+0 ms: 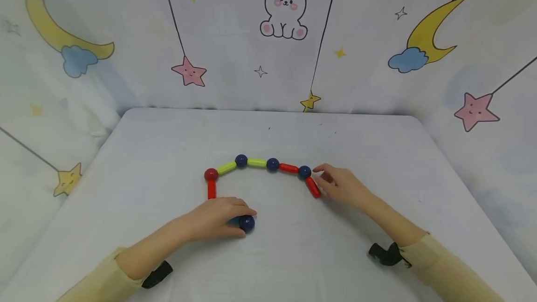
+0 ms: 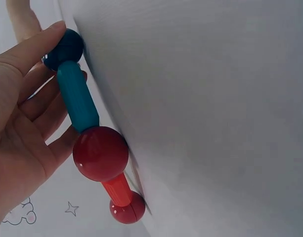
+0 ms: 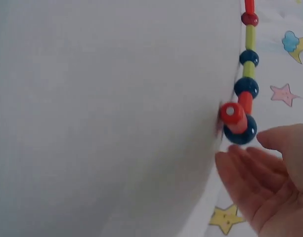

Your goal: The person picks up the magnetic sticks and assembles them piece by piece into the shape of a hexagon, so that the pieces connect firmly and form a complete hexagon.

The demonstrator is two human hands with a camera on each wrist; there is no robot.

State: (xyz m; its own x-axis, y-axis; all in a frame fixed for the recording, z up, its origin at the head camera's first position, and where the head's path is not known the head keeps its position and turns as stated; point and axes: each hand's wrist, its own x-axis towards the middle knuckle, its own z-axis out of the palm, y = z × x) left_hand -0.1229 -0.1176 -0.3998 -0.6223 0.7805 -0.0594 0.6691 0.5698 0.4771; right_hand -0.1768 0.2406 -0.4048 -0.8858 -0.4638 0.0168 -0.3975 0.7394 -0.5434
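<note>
A chain of magnetic balls and rods curves across the white table. My left hand [image 1: 211,219] pinches the dark blue end ball [image 1: 247,224] between thumb and fingers. In the left wrist view a blue rod [image 2: 78,96] joins that ball to a red ball [image 2: 101,154], which the hand covers from the head view. From there run a red rod [image 1: 211,189], another red ball [image 1: 211,175], then yellow-green rods [image 1: 257,162] and dark blue balls [image 1: 272,164]. My right hand [image 1: 341,183], fingers apart and holding nothing, hovers beside the last dark blue ball [image 1: 304,172] and its free-ended red rod [image 1: 313,187].
The white table [image 1: 293,260] reaches back to a cloth backdrop [image 1: 226,17] printed with moons, stars and a rabbit. Black wrist pieces [image 1: 385,254] stick out by both sleeves.
</note>
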